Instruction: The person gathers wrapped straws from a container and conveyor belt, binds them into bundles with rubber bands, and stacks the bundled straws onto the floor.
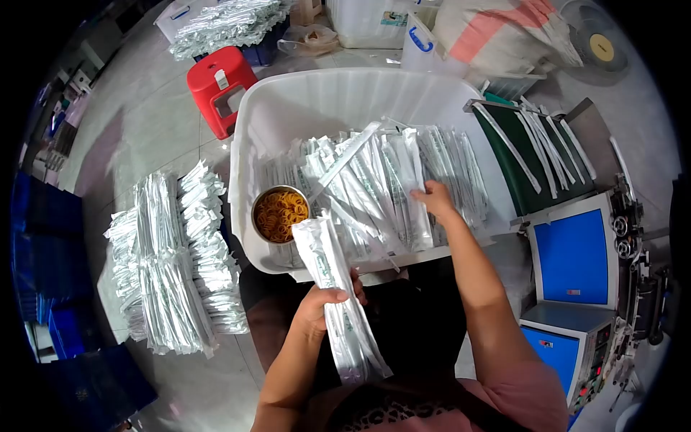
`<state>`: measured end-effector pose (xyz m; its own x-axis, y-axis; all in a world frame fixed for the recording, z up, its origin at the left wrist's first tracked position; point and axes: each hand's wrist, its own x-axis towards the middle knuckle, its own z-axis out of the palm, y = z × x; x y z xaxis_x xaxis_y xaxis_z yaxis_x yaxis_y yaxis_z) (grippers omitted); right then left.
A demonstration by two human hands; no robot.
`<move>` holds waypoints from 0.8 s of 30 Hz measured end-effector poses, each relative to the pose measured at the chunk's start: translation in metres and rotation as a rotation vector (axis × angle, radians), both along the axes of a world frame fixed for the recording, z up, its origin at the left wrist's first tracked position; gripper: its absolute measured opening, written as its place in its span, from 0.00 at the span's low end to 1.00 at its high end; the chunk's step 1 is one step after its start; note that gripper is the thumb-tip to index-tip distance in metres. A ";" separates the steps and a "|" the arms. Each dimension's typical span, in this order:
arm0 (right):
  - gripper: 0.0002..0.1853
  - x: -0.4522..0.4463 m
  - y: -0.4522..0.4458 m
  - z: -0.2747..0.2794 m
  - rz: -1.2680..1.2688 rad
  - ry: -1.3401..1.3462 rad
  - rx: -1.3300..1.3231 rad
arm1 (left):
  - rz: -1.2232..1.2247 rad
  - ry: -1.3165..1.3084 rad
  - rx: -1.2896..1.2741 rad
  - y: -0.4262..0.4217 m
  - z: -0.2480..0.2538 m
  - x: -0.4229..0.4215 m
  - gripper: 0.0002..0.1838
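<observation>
My left hand [332,306] is closed around a bundle of long slim wrapped packets [338,281], silvery white with green print, held in front of the bin. My right hand [436,201] reaches over the bin's near right part. Its fingers are drawn together at the edge of one long wrapped packet [415,173], and the thumb is partly hidden. Many loose packets [360,173] lie in the large white plastic bin [317,93], some crossing over others. A metal bowl of yellow-brown rubber bands [281,214] sits at the bin's left front corner.
Stacked packet bundles [169,266] lie on the floor at left. A red stool [219,83] stands behind them. At right, a green conveyor belt [515,155] carries several packets beside a blue-panelled machine [572,255]. Blue crates [54,252] line the far left.
</observation>
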<state>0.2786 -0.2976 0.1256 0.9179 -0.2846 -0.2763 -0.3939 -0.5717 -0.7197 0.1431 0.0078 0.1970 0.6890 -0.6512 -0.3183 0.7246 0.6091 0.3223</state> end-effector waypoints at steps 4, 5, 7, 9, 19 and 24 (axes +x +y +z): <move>0.17 -0.012 0.009 0.014 -0.073 -0.057 -0.237 | 0.058 0.054 0.045 0.007 0.006 -0.001 0.26; 0.16 -0.017 0.016 0.031 -0.090 -0.123 -0.302 | 0.076 0.067 0.055 0.008 0.007 -0.001 0.26; 0.14 -0.044 0.055 0.084 -0.032 -0.199 -0.220 | 0.099 0.051 0.075 0.005 0.006 0.001 0.25; 0.09 -0.097 0.100 0.101 0.173 -0.375 -0.094 | 0.098 0.055 0.096 0.008 0.001 -0.001 0.24; 0.09 -0.142 0.146 0.161 0.732 -0.179 -0.099 | 0.103 -0.021 0.045 0.011 0.007 -0.003 0.29; 0.22 -0.058 0.179 0.192 0.761 -0.600 -0.100 | -0.153 -0.206 -0.015 -0.010 0.027 0.001 0.27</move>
<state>0.2204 -0.1190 0.3176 0.8465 0.4459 0.2909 0.5226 -0.5912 -0.6144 0.1444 -0.0021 0.2237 0.6311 -0.7566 -0.1712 0.7289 0.5029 0.4645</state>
